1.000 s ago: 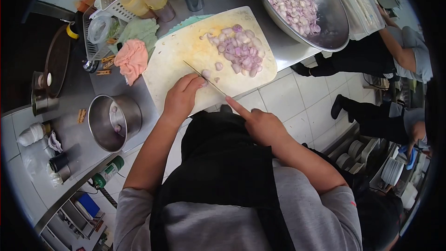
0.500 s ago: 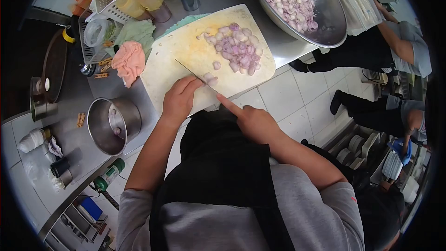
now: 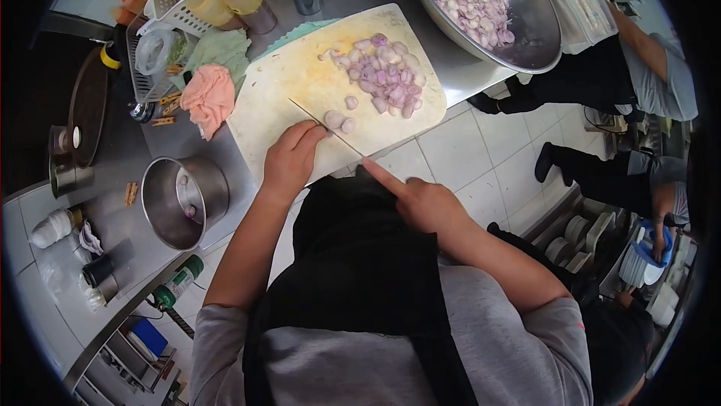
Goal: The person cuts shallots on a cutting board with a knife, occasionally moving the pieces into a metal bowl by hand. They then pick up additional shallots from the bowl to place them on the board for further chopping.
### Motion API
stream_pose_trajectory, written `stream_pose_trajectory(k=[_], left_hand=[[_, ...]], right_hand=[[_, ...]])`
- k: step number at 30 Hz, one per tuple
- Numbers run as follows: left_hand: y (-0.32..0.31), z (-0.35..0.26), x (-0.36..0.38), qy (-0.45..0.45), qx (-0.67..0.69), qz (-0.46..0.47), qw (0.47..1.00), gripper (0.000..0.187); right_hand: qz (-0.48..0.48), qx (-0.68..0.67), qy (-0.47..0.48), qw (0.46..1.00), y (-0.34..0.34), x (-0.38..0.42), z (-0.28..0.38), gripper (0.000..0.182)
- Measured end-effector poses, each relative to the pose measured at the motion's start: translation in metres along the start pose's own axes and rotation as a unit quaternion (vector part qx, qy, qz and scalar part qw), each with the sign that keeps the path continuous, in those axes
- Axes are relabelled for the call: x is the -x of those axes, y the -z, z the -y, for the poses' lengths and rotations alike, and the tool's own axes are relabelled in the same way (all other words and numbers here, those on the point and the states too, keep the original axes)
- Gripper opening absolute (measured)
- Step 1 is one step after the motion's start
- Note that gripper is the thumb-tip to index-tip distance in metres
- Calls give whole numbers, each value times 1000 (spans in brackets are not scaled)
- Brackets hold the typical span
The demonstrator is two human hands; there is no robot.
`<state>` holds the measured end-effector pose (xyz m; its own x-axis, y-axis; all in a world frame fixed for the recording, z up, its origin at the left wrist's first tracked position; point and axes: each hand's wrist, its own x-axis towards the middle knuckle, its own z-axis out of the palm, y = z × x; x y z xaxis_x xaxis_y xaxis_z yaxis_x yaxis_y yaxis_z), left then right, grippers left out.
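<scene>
Fingers [image 3: 304, 133] of the left hand [image 3: 289, 162] bunch over the cutting board [image 3: 279, 68], tips just beside the knife [image 3: 309, 114]; whether they pinch anything cannot be told. Right hand [image 3: 426, 205] grips the knife at the board's near edge, index finger [image 3: 383, 178] extended. Blade axis runs diagonally, tip toward board's middle. Sliced shallots [image 3: 348, 125] lie on the board just right of the blade, left hand nearer. Green cylinder [image 3: 180, 283], low left of the board: pale label, illegible.

The onion pile [image 3: 387, 77] lies on the board [image 3: 266, 98], with the knife [image 3: 308, 112] before it, to the left. A bowl [image 3: 539, 23] of more onion [image 3: 469, 8] sits to the right, a pot [image 3: 212, 194] to the left
</scene>
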<state>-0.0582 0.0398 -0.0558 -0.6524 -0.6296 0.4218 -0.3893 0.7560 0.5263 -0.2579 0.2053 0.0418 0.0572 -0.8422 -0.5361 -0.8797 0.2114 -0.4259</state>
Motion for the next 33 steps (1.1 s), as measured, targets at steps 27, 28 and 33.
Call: stream_pose_trajectory(k=[27,28,33], left_hand=[[0,1,1,-7,-5,-6,1000,21],[0,2,1,-6,-1,-8,1000,21],[2,-1,-2,-16,1,-11,1000,22]], right_hand=[[3,13,14,1000,6,4,0,86],[3,14,15,1000,4,-1,1,86],[-73,-23,46,996,-6,-35,7,85]])
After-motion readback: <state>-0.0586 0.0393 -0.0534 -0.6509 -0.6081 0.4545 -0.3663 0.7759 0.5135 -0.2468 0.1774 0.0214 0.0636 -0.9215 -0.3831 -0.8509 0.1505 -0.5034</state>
